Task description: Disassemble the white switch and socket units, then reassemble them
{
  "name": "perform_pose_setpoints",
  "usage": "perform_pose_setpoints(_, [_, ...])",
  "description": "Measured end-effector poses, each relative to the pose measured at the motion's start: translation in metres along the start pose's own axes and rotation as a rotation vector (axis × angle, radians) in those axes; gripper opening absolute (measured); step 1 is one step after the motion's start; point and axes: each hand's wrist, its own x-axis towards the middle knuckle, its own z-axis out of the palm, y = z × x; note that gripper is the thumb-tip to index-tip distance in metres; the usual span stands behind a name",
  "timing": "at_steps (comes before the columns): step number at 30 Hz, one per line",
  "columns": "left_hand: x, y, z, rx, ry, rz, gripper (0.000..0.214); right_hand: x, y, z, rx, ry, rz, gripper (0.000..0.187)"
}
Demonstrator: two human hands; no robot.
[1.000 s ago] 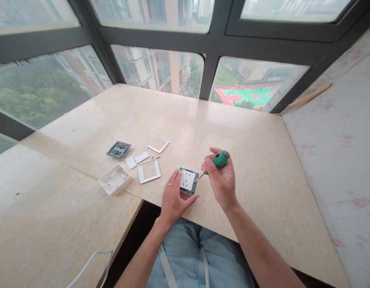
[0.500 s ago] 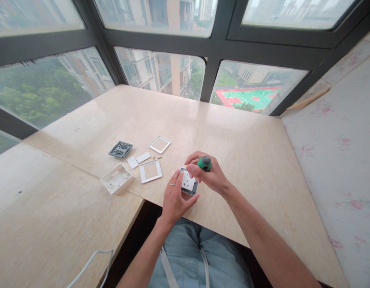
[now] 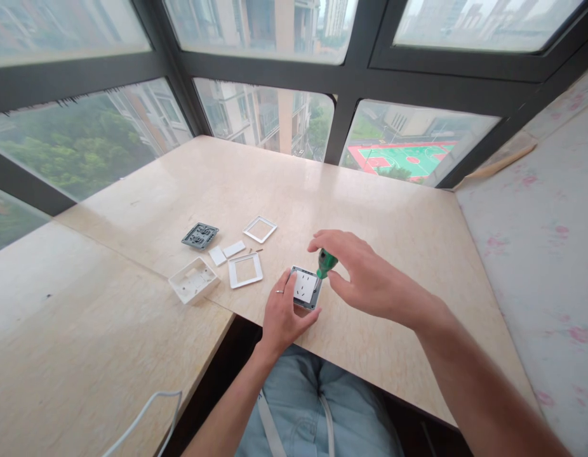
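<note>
Pale, marbled tabletop [image 3: 394, 222] fills the middle of the frame, below dark-framed windows [image 3: 263, 120] cut off at the upper edge. Both forearms run out of the lower edge, and a white cable [image 3: 167, 393] is cropped at lower left.

Partly concealed: the left edge of the white-faced socket [image 3: 303, 287], under the fingers of the left hand [image 3: 280, 317]. Most of the screwdriver shaft is hard to make out, and contact at its tip cannot be confirmed. Small screws [image 3: 254, 250] left of centre are too fine to count.

Socket position: just below frame centre, between the left hand's fingers and thumb, which close on its left and lower edges. The right hand [image 3: 363, 270] arches over the green screwdriver [image 3: 327, 261], fingers and thumb either side of the handle; how firmly it is gripped cannot be told. The handle stands above the socket's right edge.

Left of centre lie a grey module [image 3: 200, 236], a white box [image 3: 204, 292] and two white frames [image 3: 232, 273].
</note>
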Motion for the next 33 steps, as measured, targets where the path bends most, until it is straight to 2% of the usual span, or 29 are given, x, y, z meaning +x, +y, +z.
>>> perform_pose_setpoints(1, [0.0, 0.0, 0.0, 0.001, 0.001, -0.001, 0.086, 0.001, -0.002, -0.003, -0.042, -0.005, 0.001, 0.028])
perform_pose_setpoints(3, [0.0, -0.001, 0.001, 0.003, 0.003, -0.002, 0.087, 0.006, -0.008, -0.004, -0.204, -0.002, 0.133, 0.019])
perform_pose_setpoints(6, [0.0, -0.003, 0.001, 0.007, 0.006, 0.002, 0.089, 0.012, -0.015, -0.002, -0.502, -0.015, 0.41, 0.045])
perform_pose_setpoints(8, [-0.001, -0.003, 0.001, 0.007, 0.005, 0.008, 0.088, 0.013, -0.015, -0.003, -0.593, -0.033, 0.463, 0.048])
perform_pose_setpoints(10, [-0.001, -0.003, 0.001, 0.007, 0.008, 0.015, 0.088, 0.011, -0.012, -0.007, -0.542, -0.07, 0.374, 0.033])
perform_pose_setpoints(12, [-0.001, -0.002, 0.001, 0.01, 0.012, 0.017, 0.087, 0.006, -0.007, -0.014, -0.374, -0.128, 0.205, 0.02])
perform_pose_setpoints(14, [0.0, -0.002, 0.001, 0.012, 0.017, 0.011, 0.086, 0.001, -0.005, -0.019, -0.193, -0.169, 0.053, 0.027])
perform_pose_setpoints(15, [0.0, -0.002, 0.002, 0.012, 0.016, 0.006, 0.086, 0.0, -0.006, -0.019, -0.145, -0.165, 0.021, 0.031])
perform_pose_setpoints(17, [0.0, -0.001, 0.002, 0.01, 0.014, -0.002, 0.086, 0.001, -0.01, -0.016, -0.192, -0.131, 0.075, 0.038])
perform_pose_setpoints(20, [0.0, -0.001, 0.002, 0.008, 0.017, 0.002, 0.085, 0.006, -0.018, -0.008, -0.462, -0.08, 0.327, 0.047])
perform_pose_setpoints(22, [0.0, -0.001, 0.002, 0.006, 0.022, 0.009, 0.085, 0.008, -0.02, -0.006, -0.574, -0.073, 0.408, 0.048])
perform_pose_setpoints(24, [0.0, -0.001, 0.002, 0.005, 0.024, 0.012, 0.084, 0.006, -0.018, -0.009, -0.525, -0.088, 0.318, 0.032])
perform_pose_setpoints(25, [0.0, -0.001, 0.002, 0.005, 0.023, 0.012, 0.084, 0.004, -0.016, -0.012, -0.45, -0.113, 0.223, 0.021])
perform_pose_setpoints(26, [-0.001, -0.001, 0.002, 0.006, 0.023, 0.009, 0.084, 0.002, -0.014, -0.015, -0.364, -0.142, 0.121, 0.018])
perform_pose_setpoints(28, [-0.001, -0.001, 0.003, 0.005, 0.023, 0.004, 0.085, -0.003, -0.012, -0.019, -0.217, -0.174, -0.033, 0.031])
perform_pose_setpoints(29, [-0.001, -0.001, 0.003, 0.004, 0.024, 0.001, 0.085, -0.004, -0.012, -0.019, -0.183, -0.165, -0.054, 0.035])
perform_pose_setpoints(31, [-0.001, -0.001, 0.003, 0.002, 0.022, -0.002, 0.085, -0.002, -0.016, -0.016, -0.223, -0.12, 0.027, 0.038])
perform_pose_setpoints(33, [0.0, -0.002, 0.002, 0.004, 0.019, -0.003, 0.085, 0.002, -0.021, -0.01, -0.369, -0.086, 0.197, 0.038])
